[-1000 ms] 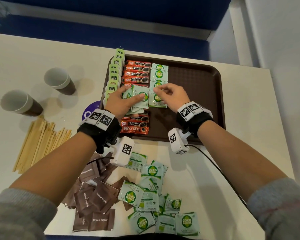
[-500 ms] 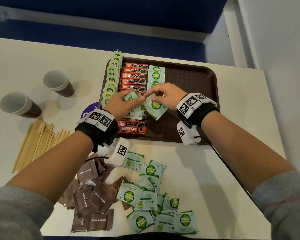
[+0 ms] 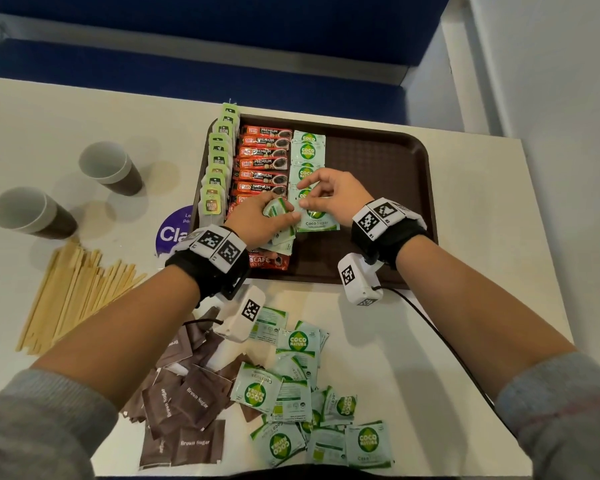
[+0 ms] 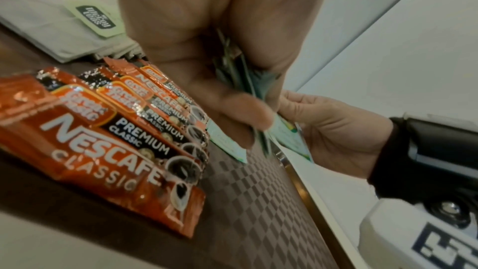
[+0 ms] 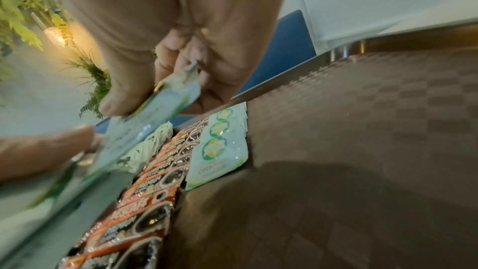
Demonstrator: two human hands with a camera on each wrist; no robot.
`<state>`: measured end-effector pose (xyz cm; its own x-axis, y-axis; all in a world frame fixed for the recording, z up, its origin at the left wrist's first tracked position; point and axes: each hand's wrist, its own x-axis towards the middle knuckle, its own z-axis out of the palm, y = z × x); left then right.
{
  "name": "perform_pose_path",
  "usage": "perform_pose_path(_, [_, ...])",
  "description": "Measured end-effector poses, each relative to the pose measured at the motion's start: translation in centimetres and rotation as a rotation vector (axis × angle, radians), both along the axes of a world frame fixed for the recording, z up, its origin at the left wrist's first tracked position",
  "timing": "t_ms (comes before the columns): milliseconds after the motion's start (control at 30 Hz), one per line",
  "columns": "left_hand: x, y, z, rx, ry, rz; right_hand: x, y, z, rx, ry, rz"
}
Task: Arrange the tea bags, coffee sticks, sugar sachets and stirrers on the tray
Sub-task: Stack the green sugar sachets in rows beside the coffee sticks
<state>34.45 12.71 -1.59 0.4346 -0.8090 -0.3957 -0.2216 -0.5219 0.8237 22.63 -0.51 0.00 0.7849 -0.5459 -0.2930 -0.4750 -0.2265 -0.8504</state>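
On the brown tray [image 3: 378,161] lie a column of green-tagged tea bags [image 3: 219,161], a column of red coffee sticks [image 3: 264,157] and a column of green coco sugar sachets [image 3: 307,150]. My left hand [image 3: 260,220] grips a small stack of green sachets [image 4: 248,87] above the coffee sticks [image 4: 124,130]. My right hand [image 3: 326,195] pinches one green sachet [image 3: 321,220] [image 5: 155,114] just above the sachet column [image 5: 220,146]. Loose green sachets [image 3: 298,393], brown sugar sachets [image 3: 184,403] and wooden stirrers [image 3: 73,292] lie on the table.
Two paper cups [image 3: 108,168] [image 3: 28,213] stand left of the tray. A purple round sticker [image 3: 175,230] shows at the tray's left edge. The tray's right half is bare. A black cable [image 3: 440,337] runs from my right wrist over the table.
My right hand took one green sachet from the stack in my left hand and moved it right, over the sachet column. My left hand stayed over the coffee sticks.
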Motion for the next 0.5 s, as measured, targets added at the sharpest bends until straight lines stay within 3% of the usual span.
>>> perform_pose_path(200, [0.3,-0.3,-0.1,-0.005,-0.004,0.002,0.2,0.1,0.1,0.027,-0.019,-0.05])
perform_pose_path(367, [0.8,0.0,0.1,-0.02,-0.006,0.043,-0.9,-1.2,-0.6,0.058,0.086,-0.119])
perform_pose_path(500, [1.2,0.0,0.3,-0.065,-0.04,0.165,-2.1,-2.4,-1.9,0.045,0.054,-0.242])
